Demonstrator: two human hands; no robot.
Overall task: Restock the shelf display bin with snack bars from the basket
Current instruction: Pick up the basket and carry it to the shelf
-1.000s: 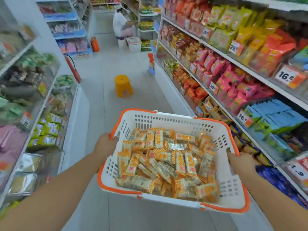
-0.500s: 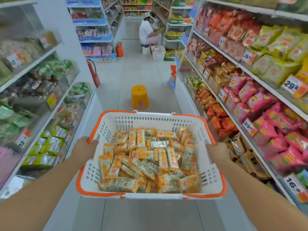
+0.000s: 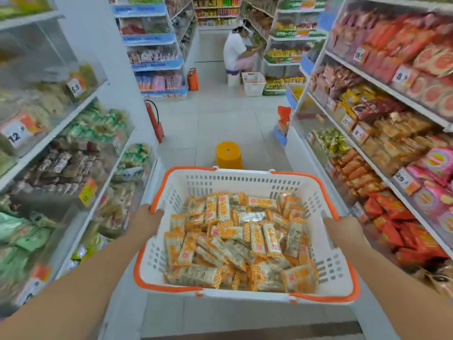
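A white plastic basket [image 3: 247, 182] with an orange rim is held out in front of me at waist height, filled with several orange-and-clear wrapped snack bars [image 3: 240, 239]. My left hand [image 3: 144, 222] grips the basket's left rim. My right hand [image 3: 343, 231] grips its right rim. Both sets of fingers are hidden on the outer side of the basket. I cannot tell which shelf bin is the display bin.
Stocked shelves line the aisle on the left [image 3: 61, 133] and right [image 3: 392, 133]. A yellow stool [image 3: 228, 155] stands on the floor just beyond the basket. A red fire extinguisher [image 3: 154, 121] leans by the left shelf end. A seated person [image 3: 235, 50] and a white basket [image 3: 253, 83] are far down the aisle.
The view has swung left and tilted up, from facing the right shelf to looking straight down the aisle. The basket stays in both hands and now sits level and centred.
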